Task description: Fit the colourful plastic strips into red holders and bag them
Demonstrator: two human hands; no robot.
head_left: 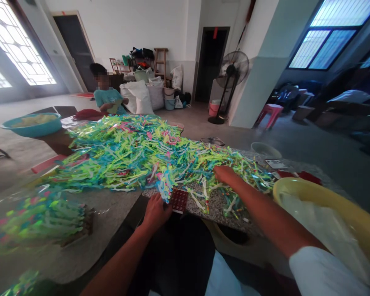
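"What is in front of you?"
"My table (pixel 215 199), with a speckled top."
"And on it?"
"I see a wide heap of strips (pixel 135 150), green, blue, white and pink. A dark red tray (pixel 179 200) lies at my near edge, a pale card (pixel 276 164) towards the right."

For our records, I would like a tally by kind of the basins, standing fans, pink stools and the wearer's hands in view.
Basins: 3 (blue basin, yellow basin, pale basin)
Standing fan: 1
Pink stool: 1
Hands: 2 (left hand, right hand)
Total: 7
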